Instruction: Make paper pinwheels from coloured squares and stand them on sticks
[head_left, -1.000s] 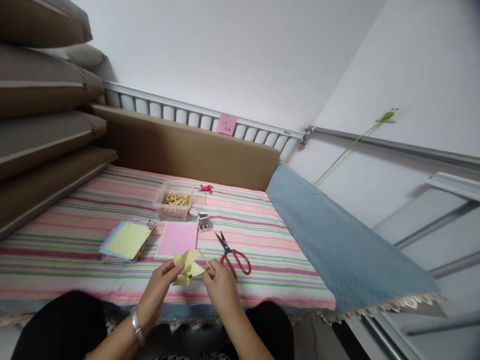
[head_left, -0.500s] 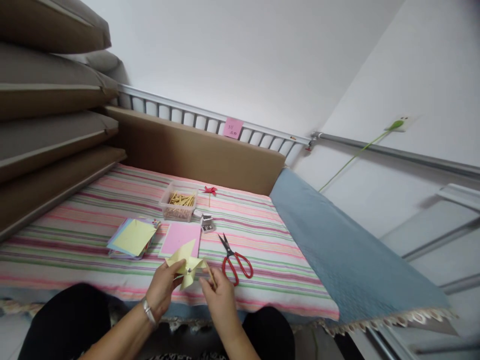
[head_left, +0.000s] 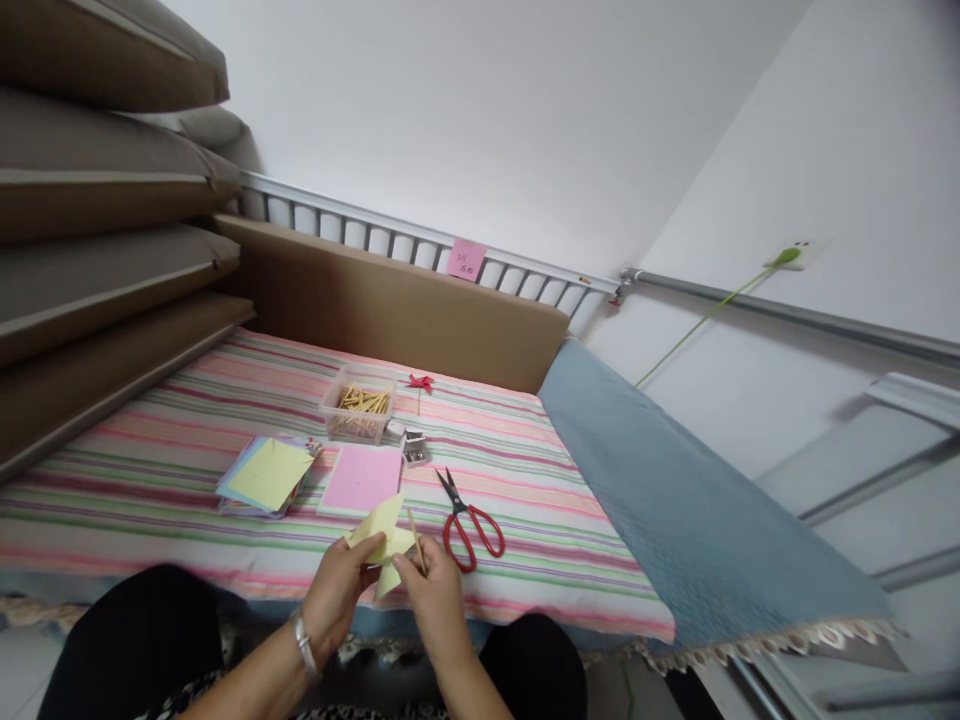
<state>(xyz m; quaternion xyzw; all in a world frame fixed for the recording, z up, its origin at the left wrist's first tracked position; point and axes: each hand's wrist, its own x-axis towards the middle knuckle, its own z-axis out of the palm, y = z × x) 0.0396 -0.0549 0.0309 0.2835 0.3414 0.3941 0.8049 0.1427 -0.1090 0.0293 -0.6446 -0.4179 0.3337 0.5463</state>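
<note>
Between my hands is a pale yellow paper pinwheel (head_left: 381, 522), its blades folded. My left hand (head_left: 340, 590) pinches it from the left, thumb on top. My right hand (head_left: 439, 595) grips a thin wooden stick (head_left: 416, 541), and its thumb reaches the pinwheel's right side. The fingers cover the pinwheel's centre. Just beyond lies a pink paper sheet stack (head_left: 363, 478). Red-handled scissors (head_left: 468, 520) lie right of my right hand, blades apart and pointing away.
A clear plastic box (head_left: 356, 428) holds several wooden sticks. Beside it are a small red pinwheel (head_left: 420, 383) and a small open box of pins (head_left: 415, 450). Coloured paper squares (head_left: 267, 475) are stacked at left on the striped cloth (head_left: 562, 560). Cushions (head_left: 112, 275) rise at far left.
My right hand has moved slightly left, its thumb now at the pinwheel. The pinwheel has turned, and the pin at its centre is now hidden. The stick stands more upright.
</note>
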